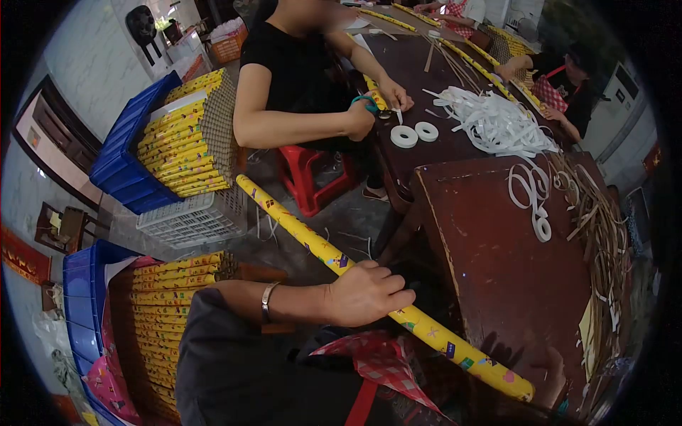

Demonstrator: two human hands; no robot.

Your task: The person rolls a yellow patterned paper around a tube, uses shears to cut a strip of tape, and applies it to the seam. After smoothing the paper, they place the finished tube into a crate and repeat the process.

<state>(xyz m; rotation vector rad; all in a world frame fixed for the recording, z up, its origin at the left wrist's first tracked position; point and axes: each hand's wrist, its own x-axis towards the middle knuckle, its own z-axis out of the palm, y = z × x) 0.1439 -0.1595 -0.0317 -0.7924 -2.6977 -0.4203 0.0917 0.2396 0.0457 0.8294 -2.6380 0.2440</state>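
Note:
A long yellow tube [305, 238] with small coloured pictures on it slants from upper left to lower right in front of me. My left hand [369, 292], a metal band on its wrist, is wrapped round the tube's middle. At the tube's lower right end is my right hand [553, 376], dark in shadow by the brown table [511, 277]; its fingers are too dim to make out. A small roll of white tape [543, 229] lies on that table, with loose white loops beside it.
Blue crates [135, 149] of stacked yellow tubes stand at the left. A seated co-worker [298, 85] holds teal-handled scissors [366, 103] near white tape rolls [404, 136]. A heap of white strips [497, 121] and brown strips [604, 213] lie rightward. A red stool [312, 181] stands beyond the tube.

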